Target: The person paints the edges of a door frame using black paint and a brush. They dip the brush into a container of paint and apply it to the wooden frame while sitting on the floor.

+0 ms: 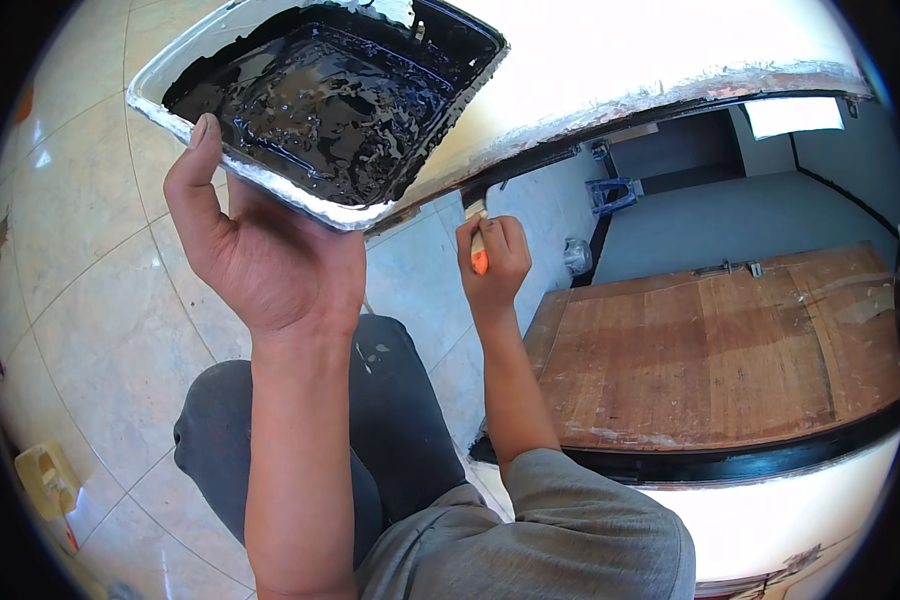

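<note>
Two hands are occupied. Upper ctr-left of frame, paint tray (300, 197) w/ black paint (320, 110) is held from below by L hand (285, 255), thumb laid on rim. Approx. ctr, brush (477, 212) w/ orange-tipped handle is gripped by R hand (500, 260), bristles placed nr dark frame edge (570, 149); contact can't be told. Wooden door (690, 350) is seen lower R.

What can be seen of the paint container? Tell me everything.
The squarish, rounded paint container looks like white plastic. Wet-looking black paint coats its bottom and much of its inner walls; the rim is mostly white. The left hand holds it up, thumb over the edge. Its open top faces the camera; the picture's upper edge crops it.
</note>
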`<act>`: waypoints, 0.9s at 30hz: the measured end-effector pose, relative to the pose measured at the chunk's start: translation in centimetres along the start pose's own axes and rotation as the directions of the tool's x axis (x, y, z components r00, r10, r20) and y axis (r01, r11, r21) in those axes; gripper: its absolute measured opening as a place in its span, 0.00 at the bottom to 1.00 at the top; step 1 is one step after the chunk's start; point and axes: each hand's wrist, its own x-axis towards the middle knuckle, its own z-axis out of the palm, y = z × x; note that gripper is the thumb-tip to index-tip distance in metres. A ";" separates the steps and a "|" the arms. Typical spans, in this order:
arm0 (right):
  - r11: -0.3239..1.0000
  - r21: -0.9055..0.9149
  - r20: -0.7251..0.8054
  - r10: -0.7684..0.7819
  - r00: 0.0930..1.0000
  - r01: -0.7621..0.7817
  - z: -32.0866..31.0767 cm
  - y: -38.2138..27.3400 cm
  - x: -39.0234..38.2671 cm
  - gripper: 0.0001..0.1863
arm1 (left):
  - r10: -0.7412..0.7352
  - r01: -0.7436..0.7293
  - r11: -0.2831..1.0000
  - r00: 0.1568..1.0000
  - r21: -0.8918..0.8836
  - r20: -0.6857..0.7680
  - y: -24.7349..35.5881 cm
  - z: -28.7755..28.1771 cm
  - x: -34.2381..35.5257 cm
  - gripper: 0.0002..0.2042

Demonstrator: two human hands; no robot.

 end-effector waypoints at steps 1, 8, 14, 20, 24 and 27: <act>0.999 0.045 0.000 0.029 1.000 -0.029 0.0 -0.2 -0.1 0.09 | 0.004 -0.004 1.000 1.000 0.003 0.018 0.1 -0.1 0.1 0.30; 0.991 0.090 -0.011 -0.100 0.995 0.100 -1.1 4.2 2.9 0.10 | 0.000 0.000 1.000 1.000 -0.031 -0.001 0.3 0.4 -0.2 0.30; 0.989 -0.076 -0.172 -0.136 0.976 0.124 -5.3 2.0 6.7 0.09 | 0.004 -0.002 1.000 0.999 -0.030 0.046 0.4 -0.2 0.2 0.30; 0.994 -0.019 -0.074 -0.108 0.991 0.107 -4.8 4.1 6.4 0.08 | -0.021 0.022 0.999 0.999 -0.037 0.026 -0.2 -0.1 0.2 0.30; 0.989 -0.125 -0.231 -0.106 0.967 0.078 -6.4 3.4 8.4 0.07 | -0.018 0.019 0.999 0.999 -0.029 0.041 0.0 -0.2 0.4 0.30; 0.983 -0.095 -0.103 -0.167 0.981 0.158 -6.0 3.7 7.8 0.05 | 0.020 -0.022 0.999 0.998 0.041 0.057 -0.1 -0.3 0.6 0.31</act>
